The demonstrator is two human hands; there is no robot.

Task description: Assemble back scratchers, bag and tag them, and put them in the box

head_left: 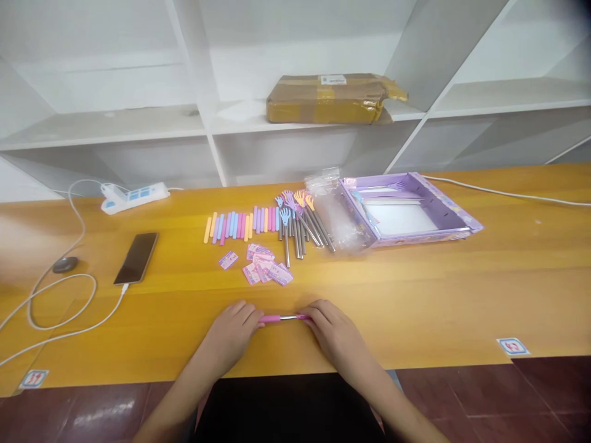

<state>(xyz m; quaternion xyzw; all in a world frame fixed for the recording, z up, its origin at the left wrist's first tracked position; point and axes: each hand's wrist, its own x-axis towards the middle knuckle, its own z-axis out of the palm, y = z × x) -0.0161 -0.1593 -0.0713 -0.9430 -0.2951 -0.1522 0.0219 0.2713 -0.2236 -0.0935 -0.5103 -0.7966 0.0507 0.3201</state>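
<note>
Just inside table edge [268, 370], 2 hands [234, 332] [336, 332] clamped on pink-ended rod [287, 317], ample room rightward.

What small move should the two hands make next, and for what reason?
Perhaps the left hand should push the pink sleeve along the rod: bare metal shows between the sleeve and the pink end in the right hand.

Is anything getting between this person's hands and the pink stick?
Nothing visible: the left hand holds the pink stick at one end, the right hand at the other. The cards lie beyond it, apart from both hands.
</note>
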